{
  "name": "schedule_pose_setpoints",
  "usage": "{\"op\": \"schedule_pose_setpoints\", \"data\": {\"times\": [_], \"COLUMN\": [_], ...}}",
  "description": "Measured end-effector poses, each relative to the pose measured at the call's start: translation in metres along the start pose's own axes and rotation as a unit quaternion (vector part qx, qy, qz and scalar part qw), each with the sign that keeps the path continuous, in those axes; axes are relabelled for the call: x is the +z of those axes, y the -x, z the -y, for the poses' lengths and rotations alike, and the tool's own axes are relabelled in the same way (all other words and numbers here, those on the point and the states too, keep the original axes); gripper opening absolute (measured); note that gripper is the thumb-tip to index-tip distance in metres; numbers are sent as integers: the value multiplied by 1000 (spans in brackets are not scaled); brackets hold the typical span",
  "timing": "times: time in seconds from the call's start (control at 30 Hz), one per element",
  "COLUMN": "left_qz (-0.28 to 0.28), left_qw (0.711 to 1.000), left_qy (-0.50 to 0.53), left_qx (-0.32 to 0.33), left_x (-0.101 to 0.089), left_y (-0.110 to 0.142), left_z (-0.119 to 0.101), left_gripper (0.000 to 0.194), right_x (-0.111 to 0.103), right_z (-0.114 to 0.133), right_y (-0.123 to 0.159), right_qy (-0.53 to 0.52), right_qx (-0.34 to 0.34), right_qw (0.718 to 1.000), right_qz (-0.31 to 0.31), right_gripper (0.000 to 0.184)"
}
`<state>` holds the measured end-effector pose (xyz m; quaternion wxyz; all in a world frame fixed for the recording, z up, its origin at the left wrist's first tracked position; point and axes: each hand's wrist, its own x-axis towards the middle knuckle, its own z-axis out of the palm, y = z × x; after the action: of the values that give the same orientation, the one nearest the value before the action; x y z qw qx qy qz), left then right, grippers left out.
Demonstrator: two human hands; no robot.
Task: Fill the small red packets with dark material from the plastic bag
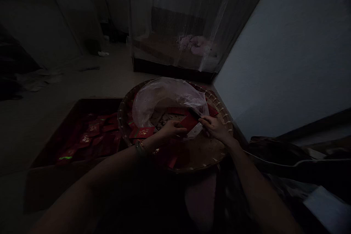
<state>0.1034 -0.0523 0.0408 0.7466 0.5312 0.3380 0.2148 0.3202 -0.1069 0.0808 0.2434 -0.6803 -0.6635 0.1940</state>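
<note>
The room is very dim. My left hand (172, 130) is closed, its thumb and fingers pinching the lower left part of a red envelope (188, 123). On the right, my right hand (215, 128) is closed around a slim dark object (195, 113) that lies across the envelope's upper edge; its kind cannot be made out. Both hands are over a round woven bamboo tray (207, 151). Behind them a clear plastic bag (171, 89) sits open in the tray, with small loose pieces (164, 117) inside. Another red envelope (142, 132) with gold print lies beside my left wrist.
A box (78, 106) full of red envelopes (93, 128) stands left of the tray. A pale wall (290, 62) rises close on the right. Beyond the tray hangs a translucent curtain (175, 14). Dark bags or cloths (276, 150) lie at lower right.
</note>
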Motion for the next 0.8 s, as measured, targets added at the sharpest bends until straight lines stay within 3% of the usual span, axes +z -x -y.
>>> {"op": "schedule_pose_setpoints", "data": {"times": [0.37, 0.8], "left_qz": [-25, -9], "left_qw": [1000, 1000], "left_qy": [8, 1], "left_qx": [-14, 11], "left_x": [-1, -10], "left_y": [3, 3], "left_z": [-4, 3], "left_gripper": [31, 36], "right_x": [4, 5], "right_z": [-2, 9], "right_y": [1, 7], "right_qy": [-57, -75], "right_qx": [16, 29], "right_qw": [998, 996], "right_qz": [8, 23], "right_gripper": [46, 43]}}
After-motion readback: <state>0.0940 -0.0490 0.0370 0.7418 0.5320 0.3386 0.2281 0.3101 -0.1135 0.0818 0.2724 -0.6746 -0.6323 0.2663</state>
